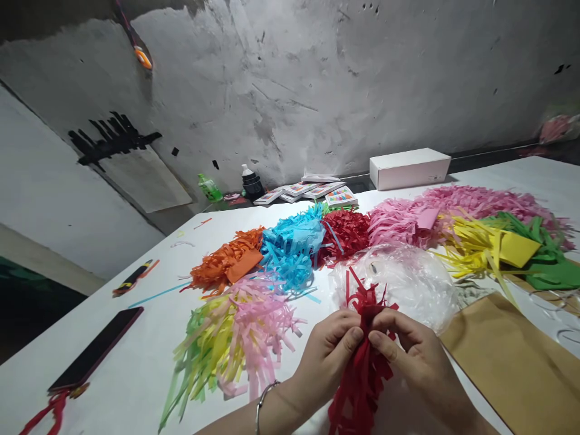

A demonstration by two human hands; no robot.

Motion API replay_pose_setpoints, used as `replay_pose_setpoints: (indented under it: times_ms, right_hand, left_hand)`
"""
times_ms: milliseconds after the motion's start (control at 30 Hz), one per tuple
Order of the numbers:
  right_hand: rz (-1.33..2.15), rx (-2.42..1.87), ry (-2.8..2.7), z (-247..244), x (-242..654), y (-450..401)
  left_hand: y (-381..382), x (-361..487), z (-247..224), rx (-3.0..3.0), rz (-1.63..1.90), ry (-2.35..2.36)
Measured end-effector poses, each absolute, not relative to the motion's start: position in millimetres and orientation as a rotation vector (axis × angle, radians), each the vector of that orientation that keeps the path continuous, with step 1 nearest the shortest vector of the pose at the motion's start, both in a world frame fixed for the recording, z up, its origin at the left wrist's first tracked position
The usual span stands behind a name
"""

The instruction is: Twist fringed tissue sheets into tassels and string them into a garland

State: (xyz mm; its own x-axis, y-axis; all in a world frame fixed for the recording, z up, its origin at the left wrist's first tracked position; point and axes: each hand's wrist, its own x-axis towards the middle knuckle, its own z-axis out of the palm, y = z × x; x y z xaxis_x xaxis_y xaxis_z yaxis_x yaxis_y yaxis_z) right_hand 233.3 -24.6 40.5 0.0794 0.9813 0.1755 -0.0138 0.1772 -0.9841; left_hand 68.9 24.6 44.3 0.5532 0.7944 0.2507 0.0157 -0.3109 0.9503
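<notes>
A red paper tassel [362, 374] with cut strips hangs down between my two hands at the front of the table. My left hand [328, 341] pinches its upper part from the left, thumb and fingers closed. From the right, my right hand [410, 350] pinches the same spot, its thumb tip close to the left thumb. Short strips stick up above the fingers. Just behind lies a crumpled clear plastic bag [408, 278]. To the left of my hands rests a fringed bunch in pink, yellow and green [235, 338].
Fringed paper piles in orange [226, 257], blue [294, 241], red [347, 232], pink [480, 205], yellow [507, 248] and green [553, 266] line the table. A brown paper sheet [516, 356] lies right; a phone [97, 350] and cutter [132, 279] left. A white box [410, 169] stands behind.
</notes>
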Motion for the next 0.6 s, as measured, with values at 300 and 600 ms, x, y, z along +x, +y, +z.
replay_pose_setpoints:
  times_ms: [300, 600]
  right_hand:
    - [0.992, -1.106, -1.226, 39.2, 232.4, -25.1]
    - [0.953, -1.133, -1.223, 40.1, 232.6, -24.2]
  left_hand:
    - [24.7, 68.5, 44.7, 1.721, 0.932, 0.646]
    - [23.7, 69.5, 47.2, 1.747, 0.933, 0.643]
